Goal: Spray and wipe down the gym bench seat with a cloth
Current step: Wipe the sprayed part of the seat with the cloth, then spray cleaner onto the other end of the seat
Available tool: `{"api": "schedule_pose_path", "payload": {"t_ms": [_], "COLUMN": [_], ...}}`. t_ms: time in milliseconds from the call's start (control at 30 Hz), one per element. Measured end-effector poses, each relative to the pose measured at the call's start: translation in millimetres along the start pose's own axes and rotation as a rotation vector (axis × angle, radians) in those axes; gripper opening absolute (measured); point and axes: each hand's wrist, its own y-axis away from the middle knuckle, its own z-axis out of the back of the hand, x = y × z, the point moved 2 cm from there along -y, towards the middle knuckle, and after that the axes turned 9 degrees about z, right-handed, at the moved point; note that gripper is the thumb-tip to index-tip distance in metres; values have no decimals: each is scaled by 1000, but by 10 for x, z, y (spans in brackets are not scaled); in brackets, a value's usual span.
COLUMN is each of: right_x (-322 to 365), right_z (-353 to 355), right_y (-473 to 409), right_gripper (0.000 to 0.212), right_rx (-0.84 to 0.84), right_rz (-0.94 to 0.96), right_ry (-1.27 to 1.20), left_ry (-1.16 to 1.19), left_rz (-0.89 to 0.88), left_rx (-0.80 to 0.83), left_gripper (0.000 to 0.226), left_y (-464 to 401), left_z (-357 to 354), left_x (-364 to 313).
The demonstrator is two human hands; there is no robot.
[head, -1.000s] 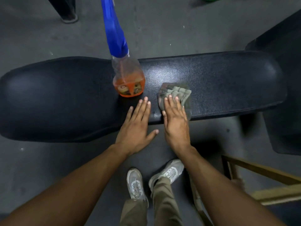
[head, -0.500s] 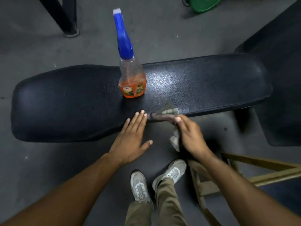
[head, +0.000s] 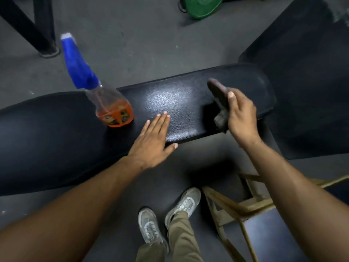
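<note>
Spray bottle [head: 105, 103] with a little orange liquid stands left of centre on the black bench seat [head: 181, 108], left hand [head: 153, 140] flat and spread beside it, right hand [head: 240, 115] gripping the grey cloth [head: 219, 95] at centre right, green plate [head: 200, 5] on the floor up top.

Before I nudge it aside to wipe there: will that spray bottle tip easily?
Probably. The spray bottle stands tall on a narrow base, with only a little orange liquid low down, so it is likely light. The bench seat looks glossy, so it may slide.
</note>
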Motion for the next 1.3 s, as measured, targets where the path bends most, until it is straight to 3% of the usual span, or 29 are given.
{"api": "schedule_pose_path", "payload": {"t_ms": [100,233,533,767,1133,1200,1300], "right_x": [-54,-325,-316,402,1769,1879,1927], "right_z": [-128,-404,-483,-888,-1739,-1944,-2122], "right_y": [-271,-364,-233,-100,27,29,42], "right_gripper": [39,45,48,55,106,98,60], "right_rx": [198,489,442,431,490,466,363], "right_rz": [159,157,224,304,220,205,195], "right_ry": [245,502,577,303,-266,-260,-233], "left_ry": [-9,-15,22,111,122,140,187], "left_rz": [8,35,63,136,267,289,321], "left_rx": [11,29,36,-31,-51,-60,-69], "left_gripper": [91,91,91,95,98,99,99], "left_y": [-163,-309,-283,137,982,1087,1213], "left_z": [-19,-61,-153,-120,-97,-82,-59], "left_x": [-50,-51,-11,186,887,997,1151]}}
